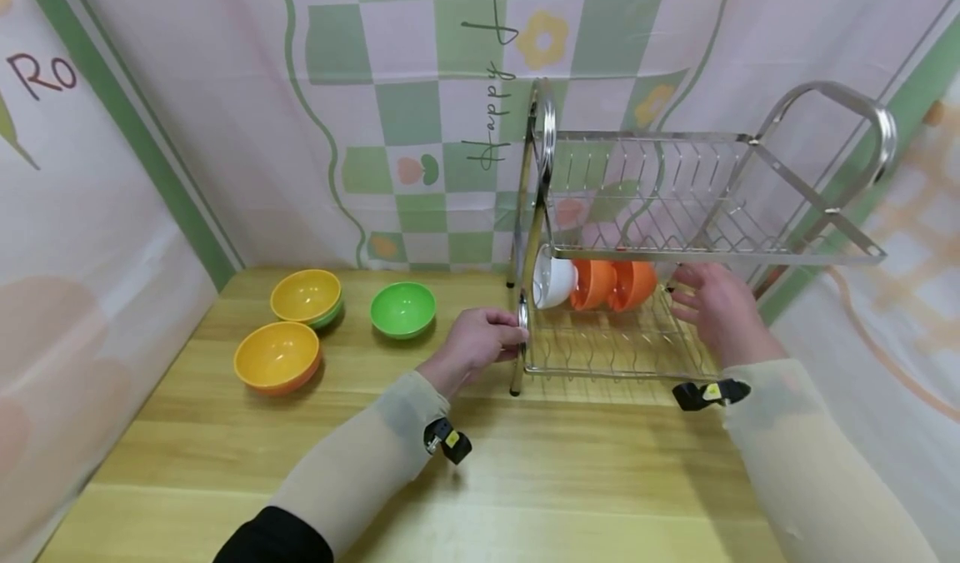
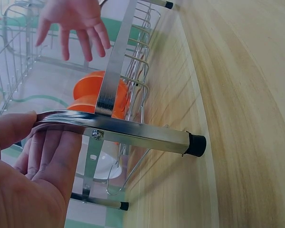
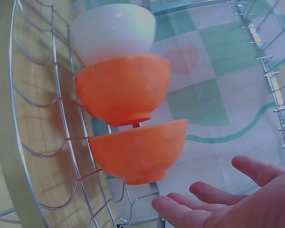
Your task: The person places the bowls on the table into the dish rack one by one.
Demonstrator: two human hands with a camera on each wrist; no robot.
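Note:
A two-tier metal dish rack (image 1: 720, 256) stands on the table. My left hand (image 1: 480, 340) grips its left upright, thumb on one side and fingers on the other. On the lower tier, a white bowl (image 1: 553, 280) and two orange bowls, one in the middle (image 3: 123, 88) and one at the right end (image 3: 137, 152), stand tipped on their sides in a row. My right hand (image 1: 716, 313) is between the tiers at the right, fingers spread and holding nothing. In the right wrist view its fingertips are close to the right-end orange bowl, apparently without touching it.
Left of the rack sit a green bowl (image 1: 403, 309), a yellow-inside bowl (image 1: 277, 356) with an orange outside, and another yellow bowl (image 1: 306, 295) stacked on a green one. A patterned cloth (image 1: 420, 113) hangs behind the wooden table (image 1: 525, 480).

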